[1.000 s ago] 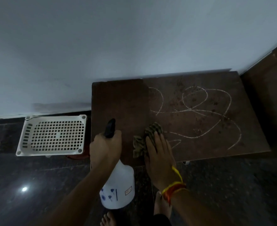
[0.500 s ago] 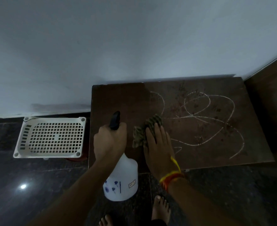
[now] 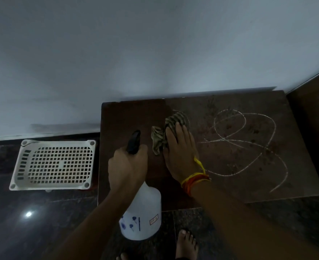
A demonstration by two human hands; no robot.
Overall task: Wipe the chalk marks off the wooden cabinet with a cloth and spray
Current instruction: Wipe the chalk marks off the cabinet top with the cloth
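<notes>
The dark wooden cabinet top stands against the wall. White looping chalk marks cover its right part; its left part looks darker and free of marks. My right hand lies flat with straight fingers on a striped olive cloth, pressing it onto the wood at the left end of the marks. My left hand grips the neck of a white spray bottle with a black nozzle, held above the cabinet's front left corner.
A white perforated plastic basket lies on the dark tiled floor left of the cabinet. A taller dark wooden piece adjoins the cabinet on the right. My bare feet stand close to the cabinet's front edge.
My right hand has slid the cloth away from me, toward the wall, over the left end of the chalk marks. The left hand and bottle have stayed roughly where they were.
</notes>
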